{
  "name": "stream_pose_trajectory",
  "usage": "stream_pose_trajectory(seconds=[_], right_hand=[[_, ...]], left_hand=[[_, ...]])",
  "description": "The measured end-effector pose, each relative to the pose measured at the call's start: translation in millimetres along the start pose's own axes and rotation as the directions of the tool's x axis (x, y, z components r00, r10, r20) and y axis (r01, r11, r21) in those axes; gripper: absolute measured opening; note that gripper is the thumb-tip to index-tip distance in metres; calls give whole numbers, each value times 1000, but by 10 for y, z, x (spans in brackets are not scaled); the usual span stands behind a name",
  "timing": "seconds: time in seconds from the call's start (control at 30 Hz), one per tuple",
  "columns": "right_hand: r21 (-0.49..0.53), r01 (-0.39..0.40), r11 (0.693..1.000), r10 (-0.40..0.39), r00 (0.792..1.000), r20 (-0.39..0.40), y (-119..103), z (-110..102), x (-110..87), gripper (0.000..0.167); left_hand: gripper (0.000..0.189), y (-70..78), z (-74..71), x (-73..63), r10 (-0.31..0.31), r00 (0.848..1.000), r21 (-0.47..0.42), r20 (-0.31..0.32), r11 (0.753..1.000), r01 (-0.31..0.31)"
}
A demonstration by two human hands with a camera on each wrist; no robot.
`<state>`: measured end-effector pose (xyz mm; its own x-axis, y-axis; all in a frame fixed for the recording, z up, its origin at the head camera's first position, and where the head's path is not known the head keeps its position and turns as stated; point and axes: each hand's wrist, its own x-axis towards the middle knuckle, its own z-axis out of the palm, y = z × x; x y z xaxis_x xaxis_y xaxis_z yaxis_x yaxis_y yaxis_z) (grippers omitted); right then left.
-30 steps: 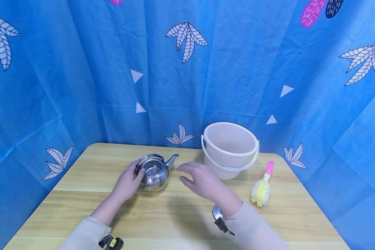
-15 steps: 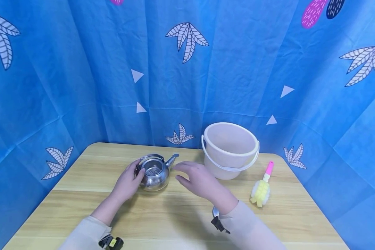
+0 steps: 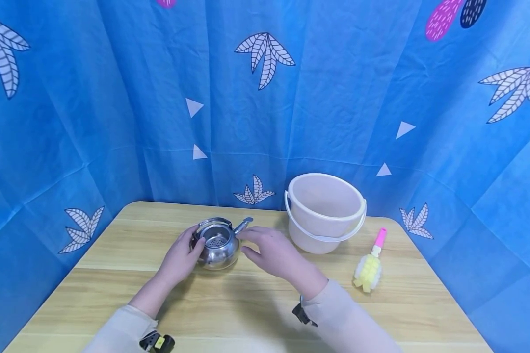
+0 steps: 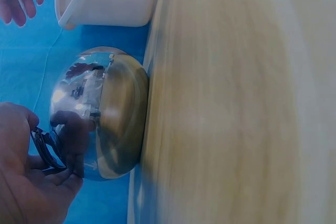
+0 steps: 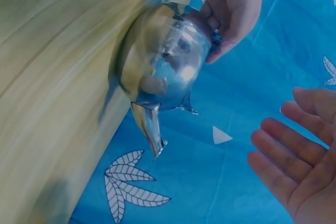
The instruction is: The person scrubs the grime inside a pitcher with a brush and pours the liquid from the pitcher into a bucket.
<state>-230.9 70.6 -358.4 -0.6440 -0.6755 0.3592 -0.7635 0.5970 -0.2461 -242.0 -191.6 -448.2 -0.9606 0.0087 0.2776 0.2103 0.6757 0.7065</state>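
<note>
In the head view a shiny steel teapot (image 3: 219, 255) stands upright on the wooden table, lid off, a perforated strainer (image 3: 216, 241) showing in its mouth. My left hand (image 3: 183, 252) holds it at its left side; the left wrist view has thumb and fingers around the dark handle (image 4: 48, 150). Its spout (image 3: 243, 226) points up and right. My right hand (image 3: 271, 250) hovers just right of the pot, fingertips close to the spout. Fingers (image 5: 286, 142) are spread and loosely bent in the right wrist view, and the palm holds nothing.
Behind my right hand stands a white bucket (image 3: 322, 235), its handle hanging at the front. A sponge brush (image 3: 368, 272) with a pink handle lies on the right. A shiny round piece (image 3: 301, 298) is mostly hidden by my right sleeve. Blue curtain (image 3: 265, 122) surrounds the table.
My right hand has moved left, closer to the teapot's spout, its sleeve covering more of the shiny round piece. The left hand and the teapot have stayed in place.
</note>
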Motion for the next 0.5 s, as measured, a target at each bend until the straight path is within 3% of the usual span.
stream_pose_trajectory(seconds=[0.5], right_hand=[[-32, 42, 999, -42, 999, 7, 19, 124, 114, 32]], left_hand=[[55, -29, 19, 19, 1, 1000, 2, -5, 1000, -1]])
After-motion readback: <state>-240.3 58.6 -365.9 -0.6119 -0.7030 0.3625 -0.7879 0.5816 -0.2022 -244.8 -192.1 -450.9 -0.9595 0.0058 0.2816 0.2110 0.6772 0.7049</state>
